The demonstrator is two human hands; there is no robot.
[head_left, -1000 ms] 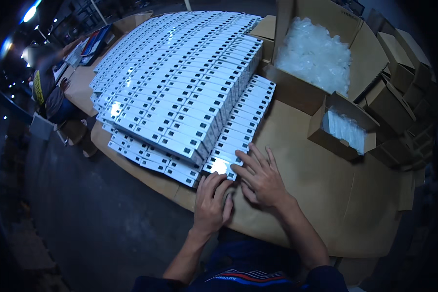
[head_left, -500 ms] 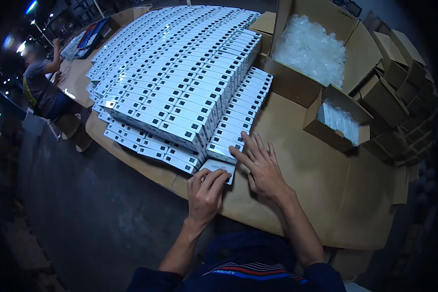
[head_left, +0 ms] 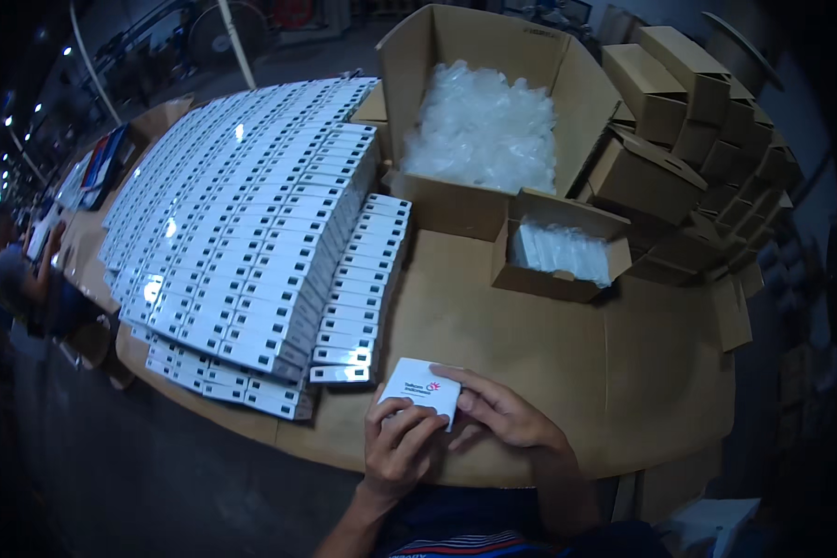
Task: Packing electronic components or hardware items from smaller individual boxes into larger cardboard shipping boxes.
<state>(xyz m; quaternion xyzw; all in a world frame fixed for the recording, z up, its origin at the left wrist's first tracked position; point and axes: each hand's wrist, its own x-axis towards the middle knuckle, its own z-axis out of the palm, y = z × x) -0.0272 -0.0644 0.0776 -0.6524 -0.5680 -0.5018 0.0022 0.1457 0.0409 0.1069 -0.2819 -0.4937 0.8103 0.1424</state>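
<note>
A small flat white box [head_left: 417, 379] with a red and black print on its face is between my two hands, above the near edge of the table. My left hand [head_left: 402, 451] grips it from below left, fingers curled over its lower edge. At the upper right corner, my right hand [head_left: 507, 409] has its index finger along the edge and its thumb at the side. To the left stands a large stack of like white boxes [head_left: 242, 223], each end marked with a dark square. A lower row of them [head_left: 355, 293] runs along the stack's right side.
A cardboard-covered table [head_left: 530, 344] carries it all. Behind is a big open carton [head_left: 451, 209] of translucent plastic pieces; before it, a smaller carton [head_left: 544, 282] holds plastic-wrapped items. Brown boxes [head_left: 656, 177] pile up at right. Another person [head_left: 23, 274] is at far left.
The white box has come away from the end of the low row, toward me. My right hand has left the row and now holds the box too. The view has turned right.
</note>
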